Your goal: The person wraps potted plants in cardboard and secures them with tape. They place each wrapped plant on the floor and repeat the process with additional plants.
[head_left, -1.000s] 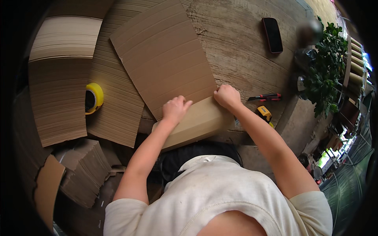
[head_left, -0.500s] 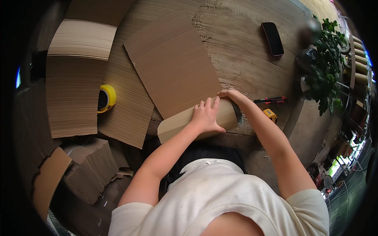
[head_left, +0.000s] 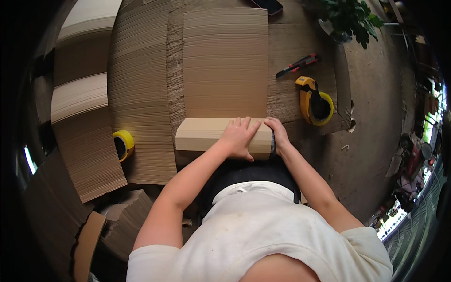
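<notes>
A sheet of corrugated cardboard (head_left: 225,56) lies flat on the wooden table in front of me. Its near end is bent round into a many-sided cardboard roll (head_left: 199,133) close to my body. Something dark shows at the roll's right end, too hidden to name. My left hand (head_left: 238,138) grips the roll from above, its fingers spread over the top and the thumb on the near side. At the right end my right hand (head_left: 278,134) is curled over the roll's edge, with fingertips near those of the left.
Right of the sheet lie a red-and-black utility knife (head_left: 298,65) and a yellow tape dispenser (head_left: 310,101). A phone (head_left: 268,5) and a potted plant (head_left: 352,21) are farther off. Leftward are cardboard strips (head_left: 141,94), a yellow tape roll (head_left: 123,144) and stacked cardboard (head_left: 127,221).
My view has turned, so the sheet now looks straight ahead of me and the tape dispenser shows fully. Both hands stay on the roll, the right one drawn more to its end.
</notes>
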The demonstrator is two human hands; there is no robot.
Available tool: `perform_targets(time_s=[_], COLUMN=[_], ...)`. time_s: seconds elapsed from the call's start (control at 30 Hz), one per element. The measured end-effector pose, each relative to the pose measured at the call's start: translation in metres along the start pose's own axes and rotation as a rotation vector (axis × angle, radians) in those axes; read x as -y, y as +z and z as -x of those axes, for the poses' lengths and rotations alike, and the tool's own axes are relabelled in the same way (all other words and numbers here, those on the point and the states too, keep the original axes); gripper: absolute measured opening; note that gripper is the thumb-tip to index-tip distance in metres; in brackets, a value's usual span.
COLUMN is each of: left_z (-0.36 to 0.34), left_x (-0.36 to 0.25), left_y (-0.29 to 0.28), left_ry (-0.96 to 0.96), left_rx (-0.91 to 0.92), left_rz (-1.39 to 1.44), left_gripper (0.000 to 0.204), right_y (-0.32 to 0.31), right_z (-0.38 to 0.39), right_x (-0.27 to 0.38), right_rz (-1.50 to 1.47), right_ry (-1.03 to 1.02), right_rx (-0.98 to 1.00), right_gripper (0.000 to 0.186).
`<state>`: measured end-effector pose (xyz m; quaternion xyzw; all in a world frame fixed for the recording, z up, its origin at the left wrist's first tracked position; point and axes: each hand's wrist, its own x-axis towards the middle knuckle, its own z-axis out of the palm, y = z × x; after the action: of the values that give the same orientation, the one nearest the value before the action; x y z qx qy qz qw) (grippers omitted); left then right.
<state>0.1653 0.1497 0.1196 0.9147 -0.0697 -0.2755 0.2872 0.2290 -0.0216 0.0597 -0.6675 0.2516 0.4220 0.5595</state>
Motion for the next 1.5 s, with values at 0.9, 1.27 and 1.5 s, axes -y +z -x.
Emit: perform_targets(time_s=[0.9,1.27,1.5], left_z=[-0.031,-0.013,0.003], left_x=[-0.038,-0.047,-0.053], left_y=[0.032,0.049,0.063], left_ry=[-0.549,-0.552,-0.539], left_rx=[-0.655,-0.771,-0.834], left_rz=[0.075,0.027,0.050], left_gripper=[0.025,0.034,0.041], right_y=[-0.147,-0.131,-0.075], right_z=[-0.034,-0.083,-0.129], right_x=[0.044,0.124,0.194], right_rz=[1.160,1.185,1.607], right_ry=[-1.028,-0.941,-1.480], right_rx=[-0.364,-0.669,-0.271], right_gripper=[0.071,0.066,0.033])
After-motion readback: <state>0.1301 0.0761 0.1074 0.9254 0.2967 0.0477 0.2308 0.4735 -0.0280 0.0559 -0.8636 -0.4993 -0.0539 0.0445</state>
